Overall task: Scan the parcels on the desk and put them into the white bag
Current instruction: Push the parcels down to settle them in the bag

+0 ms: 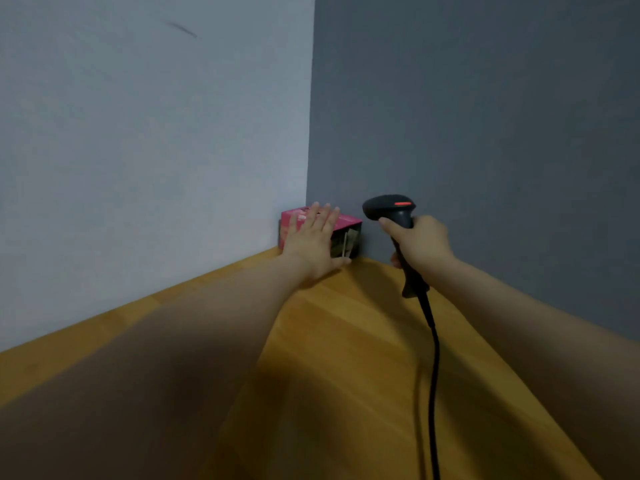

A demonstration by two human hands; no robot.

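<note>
Two bare hands out, both reaching toward the far corner. On the left, left hand (313,237) laid flat, fingers straight and spread, palm against the near face and top of one pink parcel (346,222); thumb out to the right, low by the desk surface. On the right, right hand (420,242) curled tight round the handle of one black scanner (388,207), forefinger stretched forward under the head. Scanner head aimed left, near the parcel but apart from it, with one red strip lit on top. One black cable (433,375) trailing from the handle's bottom toward the near edge of view. Only one parcel in view, tucked into the far corner of the one wooden desk (346,341), against the pale wall (156,150) on the left and beside the dark grey wall (485,133) on the right. Two walls in all.
</note>
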